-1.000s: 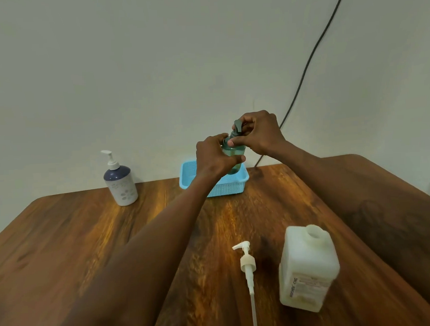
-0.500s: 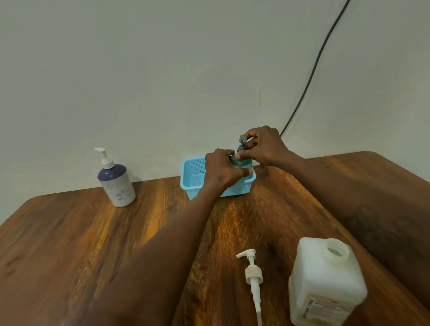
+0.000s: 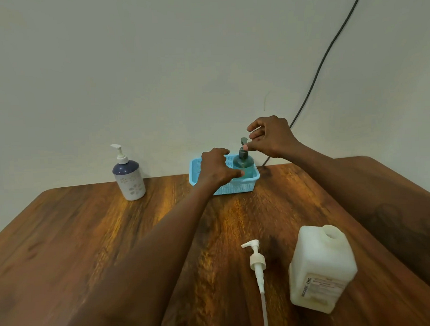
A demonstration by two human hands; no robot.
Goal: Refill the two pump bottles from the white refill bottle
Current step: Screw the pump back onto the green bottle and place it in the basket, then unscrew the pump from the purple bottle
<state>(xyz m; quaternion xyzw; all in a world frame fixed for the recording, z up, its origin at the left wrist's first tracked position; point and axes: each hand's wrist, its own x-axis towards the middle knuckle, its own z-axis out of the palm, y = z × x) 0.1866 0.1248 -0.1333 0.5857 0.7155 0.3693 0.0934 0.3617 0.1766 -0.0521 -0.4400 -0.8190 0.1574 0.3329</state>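
A teal pump bottle (image 3: 244, 162) stands upright in the right end of a light-blue basket (image 3: 234, 188) at the far table edge. My left hand (image 3: 215, 167) is just left of it, fingers loosely curled, thumb tip against the bottle's lower body. My right hand (image 3: 272, 135) hovers at the dark pump head, fingers spread, thumb tip at the pump neck. A white refill bottle (image 3: 322, 269) stands uncapped near me on the right. A navy-and-white pump bottle (image 3: 129, 177) stands at the far left.
A loose white pump with its long tube (image 3: 257, 259) lies on the wooden table (image 3: 89, 242) just left of the refill bottle. A black cable (image 3: 322, 59) runs down the wall behind the basket. The table's right edge slants toward me.
Both hands lowered the teal pump bottle from the air into the basket. Their grip has loosened: the fingers of both hands have come away from it.
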